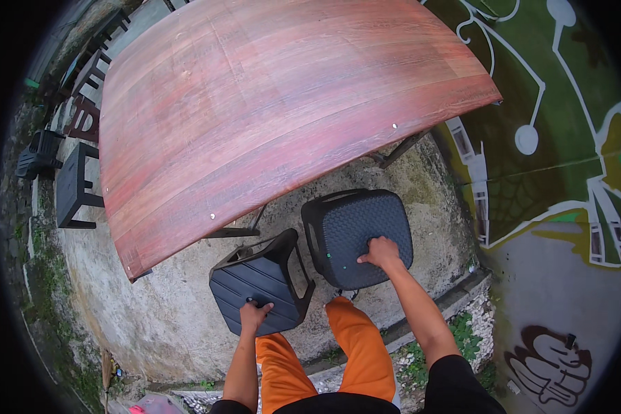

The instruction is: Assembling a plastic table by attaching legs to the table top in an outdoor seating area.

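Two black plastic stools are at my legs, by the near edge of the table. My left hand (254,317) grips the ridged stool (234,286) at the middle of its seat, its fingers curled at a small hole there. That stool leans, with legs showing on its far and right sides. My right hand (379,252) is closed at the middle of the seat of the woven-pattern stool (366,217), its fingertips partly hidden. This second stool is tilted too, one side frame showing at its left.
A large table (276,103) with a reddish wood-look cover reaches over the concrete floor (152,310); its legs show underneath. A dark stool (78,186) and a brown chair (84,119) stand along its left side. The painted wall (531,186) rises at the right. A low kerb (455,293) runs behind me.
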Tool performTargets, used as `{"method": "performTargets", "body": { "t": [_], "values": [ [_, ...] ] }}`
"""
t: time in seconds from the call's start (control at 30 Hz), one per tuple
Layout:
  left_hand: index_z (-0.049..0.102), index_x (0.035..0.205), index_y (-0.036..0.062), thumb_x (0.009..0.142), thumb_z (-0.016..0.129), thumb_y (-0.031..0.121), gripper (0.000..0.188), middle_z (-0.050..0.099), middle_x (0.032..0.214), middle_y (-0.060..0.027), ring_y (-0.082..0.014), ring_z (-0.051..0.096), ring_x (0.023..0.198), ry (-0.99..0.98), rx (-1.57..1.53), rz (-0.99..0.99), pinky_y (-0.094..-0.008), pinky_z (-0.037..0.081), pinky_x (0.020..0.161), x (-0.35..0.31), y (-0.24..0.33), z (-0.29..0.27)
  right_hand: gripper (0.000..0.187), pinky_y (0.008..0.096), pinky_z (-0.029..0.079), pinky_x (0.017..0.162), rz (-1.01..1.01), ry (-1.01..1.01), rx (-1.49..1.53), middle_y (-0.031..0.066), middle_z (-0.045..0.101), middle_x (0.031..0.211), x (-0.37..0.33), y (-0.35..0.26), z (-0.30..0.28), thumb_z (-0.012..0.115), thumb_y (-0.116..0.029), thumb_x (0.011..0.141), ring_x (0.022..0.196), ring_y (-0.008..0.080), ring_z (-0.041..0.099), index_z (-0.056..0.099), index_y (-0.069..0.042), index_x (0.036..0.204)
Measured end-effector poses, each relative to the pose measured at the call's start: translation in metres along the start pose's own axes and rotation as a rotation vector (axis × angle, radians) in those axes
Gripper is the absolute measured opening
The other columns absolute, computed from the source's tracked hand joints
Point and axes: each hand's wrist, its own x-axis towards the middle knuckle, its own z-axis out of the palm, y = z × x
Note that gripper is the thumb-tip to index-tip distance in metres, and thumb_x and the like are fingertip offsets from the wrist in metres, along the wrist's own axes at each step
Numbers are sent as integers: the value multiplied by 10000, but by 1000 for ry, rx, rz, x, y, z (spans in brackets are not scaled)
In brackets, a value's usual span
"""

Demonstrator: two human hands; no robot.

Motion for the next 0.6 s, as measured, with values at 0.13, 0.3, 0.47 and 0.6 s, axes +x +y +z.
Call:
{"method": "performTargets", "body": {
  "t": [0.13,0.3,0.47,0.6],
  "values": [
    [663,752,-52,696,747,468,529,654,646,-169,-326,668,719,-3,-9,82,-389,513,699,-12,44,15,557,416,488,882,58,-11,-12,187,630,1097,1,42,-18,791,-443,652,1043,348,598,687,-41,1023],
    [656,732,-69,699,740,476,552,647,661,-198,-364,658,734,-1,-35,108,-405,508,713,-7,82,30,537,421,493,874,80,9,-8,181,630,1100,14,84,-34,802,-419,643,1023,337,610,692,-47,1014],
    [643,695,-83,712,730,472,562,638,708,-252,-409,638,760,59,-101,126,-432,498,717,9,130,52,528,413,498,879,192,5,-15,180,631,1102,26,118,-42,797,-379,673,1048,335,603,669,-47,1064],
    [640,730,-96,712,731,478,581,638,749,-270,-414,634,781,71,-100,176,-440,498,723,28,144,60,507,419,497,878,184,36,-25,194,644,1065,31,131,-39,792,-376,674,1025,345,607,676,-47,1042]
  ]
}}
